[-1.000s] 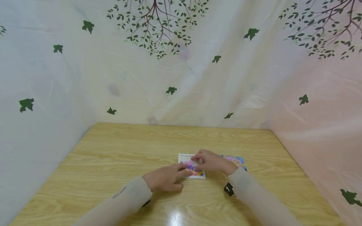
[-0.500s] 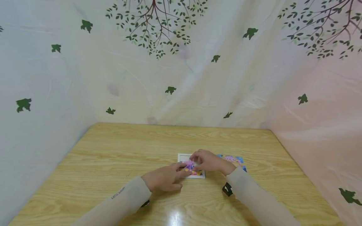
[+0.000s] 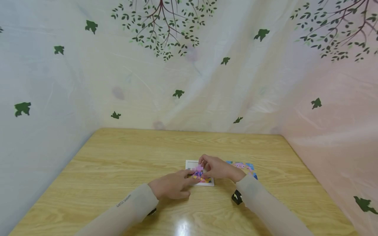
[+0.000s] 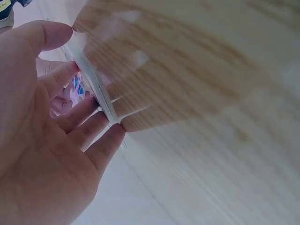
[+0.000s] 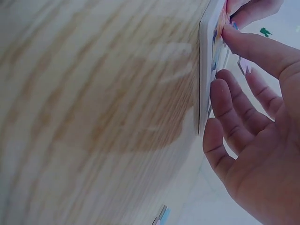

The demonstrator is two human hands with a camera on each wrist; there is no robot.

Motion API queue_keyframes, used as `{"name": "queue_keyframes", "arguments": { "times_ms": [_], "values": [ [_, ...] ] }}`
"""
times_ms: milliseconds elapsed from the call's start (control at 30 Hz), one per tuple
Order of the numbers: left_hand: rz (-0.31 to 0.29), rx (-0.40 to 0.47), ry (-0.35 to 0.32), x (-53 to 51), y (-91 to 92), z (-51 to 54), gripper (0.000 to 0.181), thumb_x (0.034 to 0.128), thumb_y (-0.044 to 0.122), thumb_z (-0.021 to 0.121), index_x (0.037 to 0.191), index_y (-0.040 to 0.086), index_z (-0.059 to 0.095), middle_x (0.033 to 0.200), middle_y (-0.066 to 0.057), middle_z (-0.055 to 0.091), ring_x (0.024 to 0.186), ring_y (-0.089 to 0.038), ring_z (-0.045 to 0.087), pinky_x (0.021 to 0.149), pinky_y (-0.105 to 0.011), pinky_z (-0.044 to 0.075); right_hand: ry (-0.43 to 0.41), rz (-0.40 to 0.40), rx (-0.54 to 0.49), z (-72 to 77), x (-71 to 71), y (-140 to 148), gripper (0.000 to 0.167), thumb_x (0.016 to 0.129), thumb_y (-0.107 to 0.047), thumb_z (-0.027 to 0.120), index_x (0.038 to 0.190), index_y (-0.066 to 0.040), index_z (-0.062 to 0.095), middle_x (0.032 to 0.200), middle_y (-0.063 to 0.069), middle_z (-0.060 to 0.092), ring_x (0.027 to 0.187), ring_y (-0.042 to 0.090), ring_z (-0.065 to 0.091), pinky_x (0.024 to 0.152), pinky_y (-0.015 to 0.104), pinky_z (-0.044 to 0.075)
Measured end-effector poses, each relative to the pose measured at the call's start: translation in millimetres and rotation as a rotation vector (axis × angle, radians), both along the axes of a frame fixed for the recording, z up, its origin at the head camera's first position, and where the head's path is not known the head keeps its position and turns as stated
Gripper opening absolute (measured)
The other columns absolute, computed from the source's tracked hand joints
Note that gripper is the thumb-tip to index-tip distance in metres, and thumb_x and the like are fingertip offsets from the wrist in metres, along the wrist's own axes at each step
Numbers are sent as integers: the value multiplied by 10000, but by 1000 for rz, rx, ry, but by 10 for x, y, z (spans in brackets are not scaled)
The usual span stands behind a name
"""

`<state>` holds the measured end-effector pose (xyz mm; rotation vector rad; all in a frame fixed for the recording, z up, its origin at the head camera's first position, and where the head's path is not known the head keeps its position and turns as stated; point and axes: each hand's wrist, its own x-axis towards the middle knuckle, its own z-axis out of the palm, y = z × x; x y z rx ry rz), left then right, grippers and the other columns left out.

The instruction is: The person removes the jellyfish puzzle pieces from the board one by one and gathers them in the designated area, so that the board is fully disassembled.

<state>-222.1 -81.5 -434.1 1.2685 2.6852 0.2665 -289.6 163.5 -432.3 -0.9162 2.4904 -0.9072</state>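
Observation:
A white frame [image 3: 209, 184] holding colourful puzzle pieces lies on the wooden table. The left hand [image 3: 172, 186] reaches over its left side, fingers fairly straight and resting on the frame and pieces; in the left wrist view that hand [image 4: 56, 126] has fingertips along the frame's edge [image 4: 101, 91]. Between the thumb and index finger of the right hand [image 3: 220, 168] is a pink and purple piece [image 3: 199, 168], tilted up over the frame. From the right wrist view, the right hand [image 5: 262, 112] is beside the frame's edge [image 5: 204, 70], its lower fingers loosely bent.
More colourful pieces [image 3: 245, 166] lie on the table [image 3: 133, 147] to the right of the frame, partly behind the right forearm. A printed curtain [image 3: 147, 82] with leaves and branches stands around the table. Black devices are strapped at both wrists.
The right hand's index finger has risen slightly, and the pink and purple piece now stands higher and more visible over the frame. The left hand has stayed nearly still.

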Motion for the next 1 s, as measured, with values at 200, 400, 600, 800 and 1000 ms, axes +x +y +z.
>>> {"name": "queue_keyframes", "arguments": {
  "times_ms": [200, 400, 600, 800, 1000],
  "values": [
    [-15, -15, 10, 1, 10, 4, 565, 1002, 250, 590, 1552, 206, 466, 1614, -154, 361, 1298, -316, 548, 1031, -434, 510, -4, 26, -41, 10, 18, 3, 235, 994, -116, 677, 1170, -94, 523, 1036, 60, 673, 838, 122, 635, 755, 326, 531],
    [-4, -21, 13, 9, 11, 20, 565, 996, 258, 597, 1544, 194, 476, 1606, -159, 376, 1330, -326, 526, 1043, -433, 500, 31, 46, -84, 24, 26, 40, 190, 1012, -115, 649, 1136, -96, 506, 849, 50, 679, 688, 104, 528, 644, 258, 448],
    [4, -10, -12, 16, 5, 23, 572, 1004, 265, 610, 1554, 198, 467, 1610, -159, 371, 1384, -339, 476, 1089, -450, 464, 60, 19, -69, 70, 23, 178, 177, 1023, -127, 619, 1159, -85, 513, 838, 23, 652, 698, 108, 526, 637, 263, 444],
    [4, -2, 1, 22, 4, 20, 576, 1001, 266, 607, 1556, 197, 467, 1611, -151, 375, 1423, -341, 436, 1124, -451, 428, 66, -37, -31, 75, 5, 504, 245, 1021, -113, 601, 1248, -54, 530, 831, 10, 614, 669, 118, 501, 594, 254, 431],
    [23, 10, -31, 34, 9, 50, 587, 989, 241, 604, 1558, 196, 464, 1621, -136, 363, 1441, -335, 413, 1146, -447, 402, 36, -87, -40, 95, 37, 889, 263, 1029, -168, 626, 1250, -46, 553, 861, 49, 655, 685, 112, 511, 592, 247, 440]
  ]
}}
